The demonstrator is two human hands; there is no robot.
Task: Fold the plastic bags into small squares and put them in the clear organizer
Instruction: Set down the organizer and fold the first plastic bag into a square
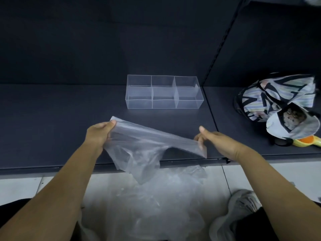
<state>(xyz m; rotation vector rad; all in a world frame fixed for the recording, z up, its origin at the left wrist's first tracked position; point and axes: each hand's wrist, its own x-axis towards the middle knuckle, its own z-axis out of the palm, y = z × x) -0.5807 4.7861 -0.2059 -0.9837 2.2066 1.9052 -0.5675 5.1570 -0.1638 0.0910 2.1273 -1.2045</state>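
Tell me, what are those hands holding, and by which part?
A clear plastic bag, stretched between them: the left hand grips one end, the right hand pinches the opposite end.

Both bare forearms reach forward, well apart. The left hand (pixel 99 134) pinches one end of the plastic bag (pixel 147 141) (thumb on top, fingers curled beneath). The right hand (pixel 217 141) holds the other end, fingers curled down.
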